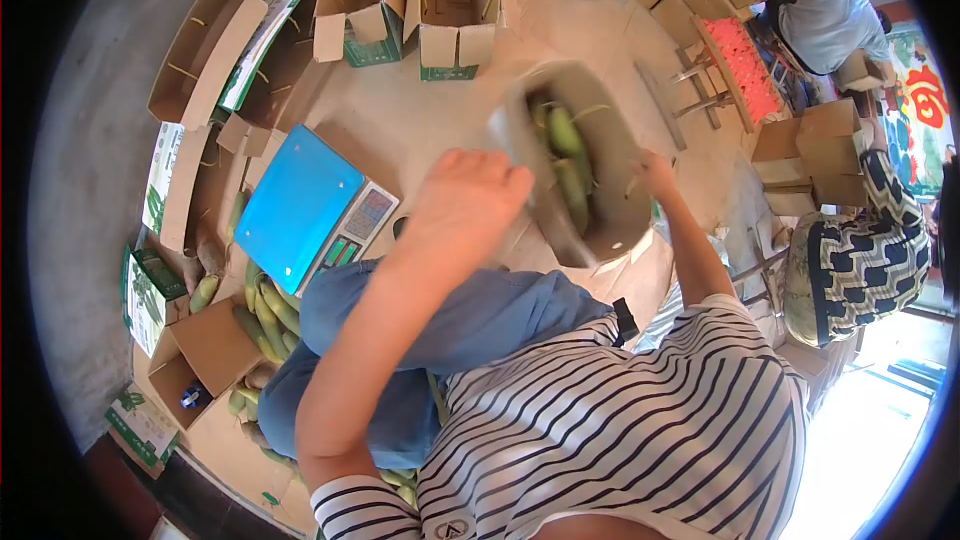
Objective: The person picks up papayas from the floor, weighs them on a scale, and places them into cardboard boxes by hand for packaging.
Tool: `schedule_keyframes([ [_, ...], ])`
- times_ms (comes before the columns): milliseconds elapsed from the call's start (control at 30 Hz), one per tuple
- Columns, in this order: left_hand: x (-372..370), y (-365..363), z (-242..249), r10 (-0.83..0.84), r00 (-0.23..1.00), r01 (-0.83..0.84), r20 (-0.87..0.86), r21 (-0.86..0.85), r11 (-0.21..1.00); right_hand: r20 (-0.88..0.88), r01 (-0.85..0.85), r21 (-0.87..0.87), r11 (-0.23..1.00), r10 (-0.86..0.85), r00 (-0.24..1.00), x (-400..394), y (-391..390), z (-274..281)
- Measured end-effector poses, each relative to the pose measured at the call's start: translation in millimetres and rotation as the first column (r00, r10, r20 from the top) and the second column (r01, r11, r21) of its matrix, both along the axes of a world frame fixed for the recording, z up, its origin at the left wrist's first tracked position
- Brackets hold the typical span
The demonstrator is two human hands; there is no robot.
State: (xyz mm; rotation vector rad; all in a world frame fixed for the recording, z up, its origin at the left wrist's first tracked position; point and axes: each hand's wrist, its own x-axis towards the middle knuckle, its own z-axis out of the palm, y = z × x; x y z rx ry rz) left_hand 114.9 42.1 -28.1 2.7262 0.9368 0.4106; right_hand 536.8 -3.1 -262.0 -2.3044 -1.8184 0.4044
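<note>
A cardboard box with several green, elongated vegetables inside is in front of me, slightly blurred by motion. My right hand is closed at the box's right side, by a rope handle; its fingers are partly hidden. At the left side of the box, my left hand is blurred, with its fingers curled near the box's edge; what it grips, if anything, cannot be made out. Left of my knees stands a blue-topped scale with a keypad and display.
Open boxes stand at the top and along the left. More green vegetables lie beside my legs, near a small open box. A red-topped stool and stacked cartons are at right. Two other people sit there.
</note>
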Motion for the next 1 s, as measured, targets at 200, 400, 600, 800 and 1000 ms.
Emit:
schedule_keyframes([
  [200,-83,-13,12,0.339,0.941,-0.334,0.002,-0.169,0.927,-0.087,0.503,-0.131,0.854,-0.516,0.852,75,-75,-49],
  [400,-140,-33,-12,0.562,0.820,-0.525,0.109,-0.249,0.814,0.141,0.231,-0.512,0.827,-0.184,0.973,48,-31,25],
  [600,-170,-41,-33,0.701,0.713,-0.687,0.000,-0.198,0.699,0.297,-0.120,-0.058,0.991,0.132,0.946,-50,95,109],
  [800,-197,-49,-49,0.713,0.685,-0.720,-0.149,0.008,0.694,0.245,-0.573,0.254,0.779,0.522,0.817,-216,219,84],
  [1000,-204,-58,-56,0.708,0.657,-0.724,-0.260,0.045,0.688,0.401,-0.486,-0.098,0.869,0.481,0.780,-255,284,38],
])
